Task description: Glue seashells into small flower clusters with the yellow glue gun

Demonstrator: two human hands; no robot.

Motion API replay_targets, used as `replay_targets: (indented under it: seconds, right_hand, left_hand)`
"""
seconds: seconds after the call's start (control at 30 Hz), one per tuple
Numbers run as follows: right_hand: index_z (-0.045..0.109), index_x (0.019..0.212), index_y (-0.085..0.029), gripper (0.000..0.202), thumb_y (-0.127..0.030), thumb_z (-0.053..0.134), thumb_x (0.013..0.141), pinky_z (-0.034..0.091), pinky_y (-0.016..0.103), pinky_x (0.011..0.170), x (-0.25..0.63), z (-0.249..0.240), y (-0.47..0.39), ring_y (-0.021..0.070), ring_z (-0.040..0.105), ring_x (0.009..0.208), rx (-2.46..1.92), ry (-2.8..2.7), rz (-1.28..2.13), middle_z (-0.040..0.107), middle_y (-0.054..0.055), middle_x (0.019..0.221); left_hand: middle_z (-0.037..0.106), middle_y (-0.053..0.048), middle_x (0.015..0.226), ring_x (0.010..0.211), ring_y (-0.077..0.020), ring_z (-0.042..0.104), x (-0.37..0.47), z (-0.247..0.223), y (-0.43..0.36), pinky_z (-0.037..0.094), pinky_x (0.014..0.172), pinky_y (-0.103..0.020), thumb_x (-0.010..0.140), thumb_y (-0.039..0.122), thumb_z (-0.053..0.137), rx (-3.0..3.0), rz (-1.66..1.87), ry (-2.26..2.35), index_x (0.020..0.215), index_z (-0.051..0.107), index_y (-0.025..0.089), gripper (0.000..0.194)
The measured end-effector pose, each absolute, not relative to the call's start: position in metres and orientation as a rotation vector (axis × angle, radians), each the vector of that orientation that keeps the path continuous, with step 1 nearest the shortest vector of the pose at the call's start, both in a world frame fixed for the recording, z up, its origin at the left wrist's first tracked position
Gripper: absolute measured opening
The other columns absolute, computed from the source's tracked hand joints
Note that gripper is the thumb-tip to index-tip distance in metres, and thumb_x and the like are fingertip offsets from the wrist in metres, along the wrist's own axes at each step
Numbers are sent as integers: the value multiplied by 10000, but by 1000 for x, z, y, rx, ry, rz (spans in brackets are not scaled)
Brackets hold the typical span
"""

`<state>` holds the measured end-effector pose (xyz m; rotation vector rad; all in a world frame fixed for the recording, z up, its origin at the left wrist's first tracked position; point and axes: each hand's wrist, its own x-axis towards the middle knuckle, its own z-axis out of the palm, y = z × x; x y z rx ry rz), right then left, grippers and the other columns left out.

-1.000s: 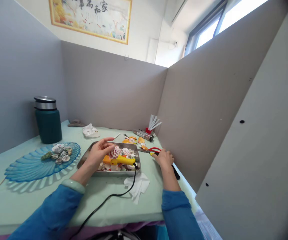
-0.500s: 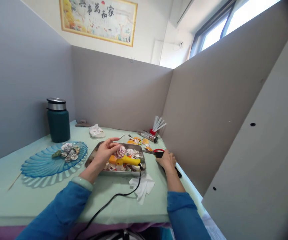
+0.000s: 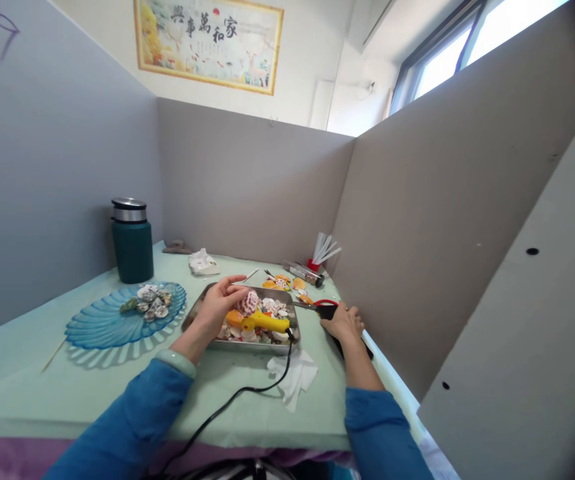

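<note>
My left hand point(image 3: 220, 308) is closed, pinching a red-and-white patterned seashell point(image 3: 248, 303) above a metal tray point(image 3: 202, 293) of mixed shells. A yellow hot glue gun point(image 3: 267, 323) lies across the tray, its black cord trailing toward the front edge. At the right side of the table, my right hand point(image 3: 343, 323) rests with curled fingers beside scissors point(image 3: 325, 309) with black-and-red handles. Part of a flat black object point(image 3: 367, 351) shows beneath that hand; what the fingers grip is hidden.
A blue scalloped plate point(image 3: 92, 327) bearing a shell cluster sits left, near a green flask point(image 3: 133, 250). White tissue point(image 3: 294, 379) lies in front of the tray. Behind it are orange shells point(image 3: 299, 285), a clear tube point(image 3: 302, 272) and white sticks point(image 3: 323, 248). Grey partitions point(image 3: 252, 180) enclose the table.
The whole view has shifted slightly, with everything appearing further right. Both hands keep nearly the same places relative to the tray and scissors; the patterned shell stays in my left hand.
</note>
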<state>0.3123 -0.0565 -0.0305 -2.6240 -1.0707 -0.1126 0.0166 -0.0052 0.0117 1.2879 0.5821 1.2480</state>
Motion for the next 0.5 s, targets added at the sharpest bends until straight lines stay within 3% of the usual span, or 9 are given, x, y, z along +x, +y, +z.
replay_targets:
  seconds: [0.13,0.27,0.37,0.43,0.5]
  right_hand:
    - [447,1261,-156,681,-432,669,680,359,401,904,312,-28,-58,340,501,1126,-2625,-1086,-80,452,194,1219]
    - [524,1201,-142,640,-488,678,685,330,480,928,309,-18,-63,355,528,1091,-2615,-1110,-52,502,198,1207]
    - [612,1085,-128,451,-432,648,753,286,525,964,289,-5,-66,353,532,1081,-2394,-1241,-253,584,198,1127]
    - [620,1090,-142,355,-382,570,834,375,435,917,265,6,-64,287,560,1050,-1992,-1422,-260,615,168,1106]
    - [635,1070,-180,302,-372,550,854,445,327,829,234,15,-59,204,609,939,-1550,-1614,-60,657,93,1052]
  left_hand:
    - [640,3,708,580,-106,576,17,12,-5,453,548,-209,586,322,786,1285,1236,581,1073,579,143,558]
    - [647,5,716,580,-114,585,17,12,-4,451,547,-216,568,325,795,1272,1247,604,1067,582,145,571]
    - [649,7,716,584,-117,588,17,12,-4,453,550,-221,556,323,802,1270,1259,624,1080,577,140,600]
    - [655,7,728,609,-120,599,16,13,-4,466,575,-224,559,318,802,1269,1272,617,1090,572,146,604]
    - [661,5,751,630,-119,608,15,13,-4,476,599,-223,570,314,799,1262,1287,598,1106,563,157,606]
